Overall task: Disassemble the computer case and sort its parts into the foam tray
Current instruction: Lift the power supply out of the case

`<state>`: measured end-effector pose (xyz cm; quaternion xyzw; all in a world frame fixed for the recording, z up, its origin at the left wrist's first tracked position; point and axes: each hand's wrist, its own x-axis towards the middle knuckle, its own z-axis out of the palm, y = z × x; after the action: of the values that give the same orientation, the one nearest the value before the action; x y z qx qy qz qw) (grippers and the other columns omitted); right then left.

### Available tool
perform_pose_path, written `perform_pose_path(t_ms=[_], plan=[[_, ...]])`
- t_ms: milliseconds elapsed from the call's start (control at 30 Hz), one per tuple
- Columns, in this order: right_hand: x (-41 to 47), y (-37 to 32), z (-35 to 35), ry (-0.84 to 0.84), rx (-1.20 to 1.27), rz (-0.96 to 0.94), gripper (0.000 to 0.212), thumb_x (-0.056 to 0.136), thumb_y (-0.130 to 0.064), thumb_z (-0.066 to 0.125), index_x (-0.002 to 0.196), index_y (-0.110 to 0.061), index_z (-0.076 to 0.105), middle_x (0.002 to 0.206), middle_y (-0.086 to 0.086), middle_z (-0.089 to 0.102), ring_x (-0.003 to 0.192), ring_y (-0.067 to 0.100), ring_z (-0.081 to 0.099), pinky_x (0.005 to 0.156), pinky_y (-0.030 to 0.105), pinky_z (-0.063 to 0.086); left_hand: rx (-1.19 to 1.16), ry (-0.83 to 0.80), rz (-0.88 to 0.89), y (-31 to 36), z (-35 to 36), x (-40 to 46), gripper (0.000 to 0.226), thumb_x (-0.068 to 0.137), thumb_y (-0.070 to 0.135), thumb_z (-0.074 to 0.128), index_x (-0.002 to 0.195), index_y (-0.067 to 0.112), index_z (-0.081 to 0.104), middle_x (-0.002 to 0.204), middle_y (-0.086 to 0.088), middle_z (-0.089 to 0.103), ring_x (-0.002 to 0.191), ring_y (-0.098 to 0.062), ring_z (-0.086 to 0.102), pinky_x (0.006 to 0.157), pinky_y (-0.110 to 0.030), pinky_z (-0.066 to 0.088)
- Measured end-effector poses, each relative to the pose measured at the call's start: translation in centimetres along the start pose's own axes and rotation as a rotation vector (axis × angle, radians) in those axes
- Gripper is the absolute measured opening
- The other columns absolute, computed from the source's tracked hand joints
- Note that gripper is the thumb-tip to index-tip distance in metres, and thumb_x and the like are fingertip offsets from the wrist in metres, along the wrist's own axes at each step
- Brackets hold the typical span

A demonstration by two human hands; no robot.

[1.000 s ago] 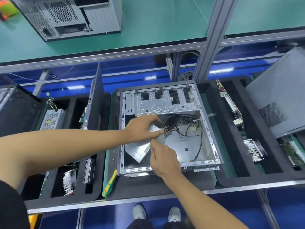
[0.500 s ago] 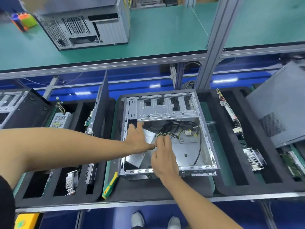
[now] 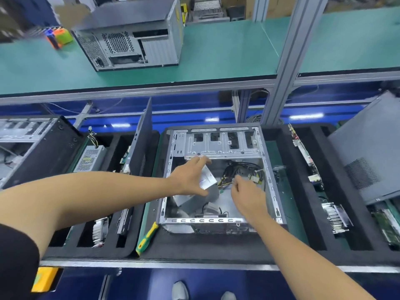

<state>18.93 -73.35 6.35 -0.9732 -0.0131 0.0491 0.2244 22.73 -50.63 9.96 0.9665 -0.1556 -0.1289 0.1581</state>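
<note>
Fingers (image 3: 203, 161) of the left hand (image 3: 188, 177) are spread wide, thumb low and fingertips high, spanning a small silver drive (image 3: 207, 178) at the centre of the frame; whether they actually clamp it I cannot tell. The right hand (image 3: 246, 195), just right of it, has its fingers curled, pinching the bundle of cables (image 3: 240, 169). Both reach into the open computer case (image 3: 216, 146), which lies on its side in the black foam tray (image 3: 194, 247) at centre frame. A green-and-yellow screwdriver (image 3: 146, 238) lies at the case's lower left corner. Another case (image 3: 134, 35) stands on the green shelf (image 3: 216, 55) at upper left.
</note>
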Motion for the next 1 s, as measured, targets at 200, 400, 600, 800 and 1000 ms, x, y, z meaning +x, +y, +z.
perform_pose_path(t_ms=[200, 400, 600, 800, 1000], plan=[[-0.3, -0.4, -0.4, 0.048, -0.043, -0.044, 0.02, 0.103, -0.024, 0.041, 0.084, -0.022, 0.045, 0.065, -0.006, 0.052, 0.054, 0.015, 0.053, 0.049, 0.032, 0.04, 0.014, -0.034, 0.11, 0.4, 0.2, 0.2, 0.097, 0.056, 0.063, 0.082, 0.138, 0.04, 0.034, 0.124, 0.012, 0.045, 0.105, -0.008, 0.048, 0.08, -0.041, 0.056], [-0.3, -0.2, -0.4, 0.092, -0.038, -0.052, 0.017, 0.102, -0.021, 0.044, 0.084, -0.022, 0.045, 0.065, -0.007, 0.05, 0.053, 0.012, 0.049, 0.046, 0.031, 0.034, -0.034, -0.053, 0.123, 1.4, -0.7, 0.8, 0.102, 0.056, 0.054, 0.086, 0.14, 0.045, 0.03, 0.142, 0.014, 0.047, 0.121, -0.014, 0.054, 0.087, -0.043, 0.055], [-0.2, 0.3, 0.0, 0.069, 0.017, 0.001, 0.007, 0.102, -0.021, 0.041, 0.095, -0.021, 0.042, 0.07, -0.006, 0.056, 0.056, 0.015, 0.052, 0.049, 0.033, 0.036, -0.15, 0.118, 0.101, 1.0, -4.6, -1.2, 0.095, 0.056, 0.056, 0.086, 0.135, 0.054, 0.033, 0.125, 0.045, 0.041, 0.108, 0.002, 0.052, 0.071, -0.027, 0.046], [-0.3, 0.4, -0.2, 0.053, 0.034, -0.047, 0.009, 0.099, -0.02, 0.04, 0.107, -0.022, 0.043, 0.08, -0.003, 0.064, 0.065, 0.02, 0.059, 0.061, 0.039, 0.05, -0.411, 0.385, 0.127, -0.3, -7.7, -6.1, 0.087, 0.059, 0.044, 0.096, 0.132, 0.043, 0.046, 0.13, 0.021, 0.053, 0.123, -0.008, 0.054, 0.095, -0.023, 0.046], [-0.1, 0.4, 0.1, 0.028, 0.125, -0.103, 0.034, 0.097, -0.032, 0.047, 0.13, -0.025, 0.041, 0.114, -0.004, 0.066, 0.087, 0.022, 0.062, 0.068, 0.037, 0.043, -0.634, 0.623, 0.075, -0.4, -6.7, -9.6, 0.082, 0.061, 0.04, 0.095, 0.13, 0.039, 0.051, 0.131, 0.007, 0.058, 0.12, -0.016, 0.059, 0.095, -0.033, 0.049]])
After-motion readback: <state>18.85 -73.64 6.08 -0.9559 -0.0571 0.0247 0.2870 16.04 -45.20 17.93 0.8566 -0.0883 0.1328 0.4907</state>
